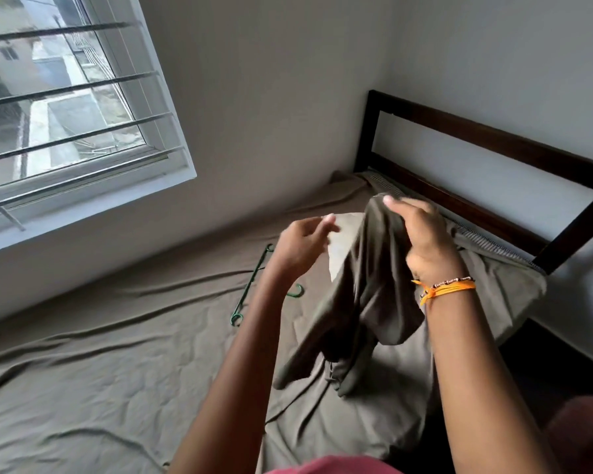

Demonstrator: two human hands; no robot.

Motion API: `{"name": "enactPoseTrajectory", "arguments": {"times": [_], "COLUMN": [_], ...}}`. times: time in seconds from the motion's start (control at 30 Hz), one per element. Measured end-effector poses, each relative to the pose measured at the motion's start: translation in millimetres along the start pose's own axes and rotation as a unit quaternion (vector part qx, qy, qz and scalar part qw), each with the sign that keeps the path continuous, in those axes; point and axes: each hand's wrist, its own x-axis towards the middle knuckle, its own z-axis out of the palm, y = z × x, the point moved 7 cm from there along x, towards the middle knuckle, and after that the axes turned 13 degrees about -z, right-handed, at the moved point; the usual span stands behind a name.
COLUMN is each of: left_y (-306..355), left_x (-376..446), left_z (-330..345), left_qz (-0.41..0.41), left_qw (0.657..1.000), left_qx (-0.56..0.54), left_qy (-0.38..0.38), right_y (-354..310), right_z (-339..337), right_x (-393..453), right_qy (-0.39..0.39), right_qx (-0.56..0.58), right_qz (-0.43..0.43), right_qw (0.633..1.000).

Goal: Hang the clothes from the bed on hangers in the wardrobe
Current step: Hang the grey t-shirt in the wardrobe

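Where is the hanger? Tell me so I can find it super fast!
Look at the big bed under the window. The hanger lies flat on the brown sheet, just left of the person's left hand. It is thin and dark green with curly hook ends, unlike the soft olive garment beside it.

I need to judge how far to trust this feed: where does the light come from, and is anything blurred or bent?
Head view: daylight enters from the barred window at left; the olive-brown garment shadows the bedsheet beneath; the left hand shows slight motion blur; the wide lens tilts the dark wooden headboard.
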Motion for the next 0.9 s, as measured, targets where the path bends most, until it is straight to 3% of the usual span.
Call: {"name": "enactPoseTrajectory", "arguments": {"times": [0.07,0.2,0.27,0.37,0.43,0.53,0.6,0.73,0.8,0.9], "left_y": [15.9,22.7,26.1,32.2,35.2,37.5,39.3,39.7,34.2,30.0], "left_x": [-11.3,-9.7,-8.7,-11.5,-14.9,-16.7,-16.9,-15.9,-14.7,-16.2], "left_z": [26.4,36.0,37.1,30.5,19.6,8.5,7.0,-4.5,-18.1,-33.7], "left_qz": [0.011,0.060,0.080,0.105,0.098,0.097,0.118,0.150,0.129,0.118], "left_qw": [0.987,0.987,0.992,0.990,0.980,0.960,0.956,0.944,0.956,0.972], "left_qx": [-0.095,-0.100,-0.040,0.091,0.144,0.204,0.211,0.224,0.176,0.080], "left_qy": [-0.132,-0.111,-0.090,0.009,0.090,0.165,0.166,0.188,0.197,0.185], "right_y": [5.5,-4.6,-4.2,-3.4,2.0,14.8,17.4,16.5,26.4,61.0], "right_z": [26.1,25.4,13.0,-4.2,-3.0,15.0,24.4,41.1,47.8,50.7], "right_x": [-17.6,-21.8,-13.2,-1.4,-3.1,-20.6,-17.9,-9.1,-12.5,-11.8], "right_qy": [-0.127,-0.234,-0.213,-0.126,-0.171,-0.298,-0.277,-0.198,-0.206,-0.202], "right_qx": [0.076,0.064,-0.002,-0.068,-0.064,0.055,0.052,-0.073,-0.085,-0.220], "right_qz": [0.100,0.054,-0.002,-0.090,-0.093,-0.003,-0.028,-0.111,-0.106,-0.121], "right_qw": [0.984,0.969,0.977,0.986,0.979,0.953,0.959,0.971,0.969,0.947]}}
